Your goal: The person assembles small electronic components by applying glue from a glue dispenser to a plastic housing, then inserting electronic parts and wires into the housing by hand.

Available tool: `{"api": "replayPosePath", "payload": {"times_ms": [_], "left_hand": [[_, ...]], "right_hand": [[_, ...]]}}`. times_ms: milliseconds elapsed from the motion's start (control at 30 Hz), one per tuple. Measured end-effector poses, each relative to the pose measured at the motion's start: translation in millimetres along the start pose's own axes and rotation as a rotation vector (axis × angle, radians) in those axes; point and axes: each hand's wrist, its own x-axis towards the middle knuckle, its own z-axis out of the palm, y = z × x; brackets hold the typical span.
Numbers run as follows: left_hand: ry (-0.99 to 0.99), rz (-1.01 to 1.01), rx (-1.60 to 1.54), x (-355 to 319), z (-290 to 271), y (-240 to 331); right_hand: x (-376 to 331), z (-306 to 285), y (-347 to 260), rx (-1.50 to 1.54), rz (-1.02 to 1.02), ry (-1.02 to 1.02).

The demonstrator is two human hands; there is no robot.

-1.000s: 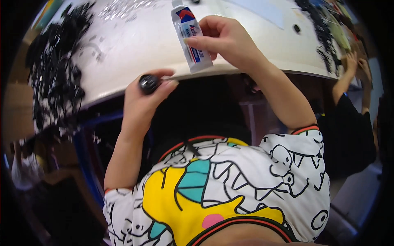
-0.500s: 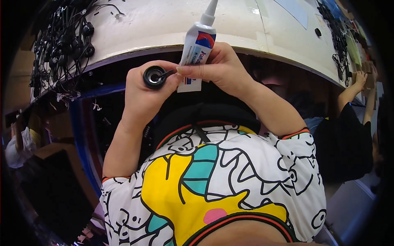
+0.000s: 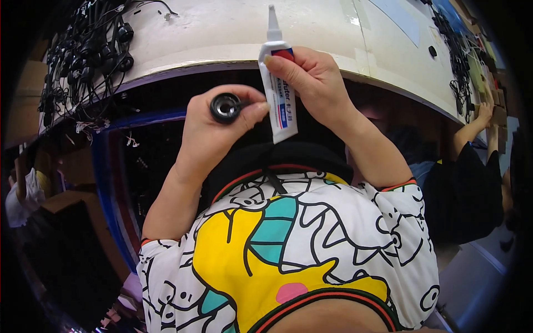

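Note:
My left hand (image 3: 214, 130) is closed around a small round black part (image 3: 225, 107) with a ring-shaped opening facing up and a short dark stem or cable running to my fingertips. The part's exact kind does not show. In my right hand (image 3: 312, 80) is a white glue tube (image 3: 284, 114) with red and blue printing, pinched between thumb and fingers. Its pointed white nozzle (image 3: 273, 25) stands upward over the table edge, and its flat end hangs down beside my left fingertips. Both hands are held in front of my body, just short of the table.
Tangled black cables with round black parts (image 3: 91, 53) hang over the table (image 3: 216, 33) at the left. More black cables (image 3: 458, 61) lie at the right, near a small black piece (image 3: 432, 51). A co-worker's arm (image 3: 472, 130) reaches in at the right; another person (image 3: 25, 194) is at far left.
My right hand has slid up toward the tube's nozzle end, and the tube now stands more upright with its flat end lower. My left hand has shifted slightly right with the black part.

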Motion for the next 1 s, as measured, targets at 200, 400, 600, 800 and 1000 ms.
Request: {"api": "replayPosePath", "payload": {"times_ms": [200, 400, 600, 800, 1000], "left_hand": [[0.094, 0.064, -0.193, 7, -6, -7], [0.077, 0.043, -0.075, 7, -10, -15], [0.051, -0.028, -0.213, 10, -11, -12], [0.045, -0.033, -0.184, 12, -11, -14], [0.036, -0.019, -0.2, 13, -10, -18]], "right_hand": [[-12, 17, -8, -0.421, -0.103, -0.101], [-13, 16, 8, -0.568, -0.283, 0.044], [-11, 16, 7, -0.624, -0.35, 0.072], [-9, 16, 12, -0.516, -0.354, 0.044], [-8, 15, 13, -0.499, -0.362, 0.021]]}}
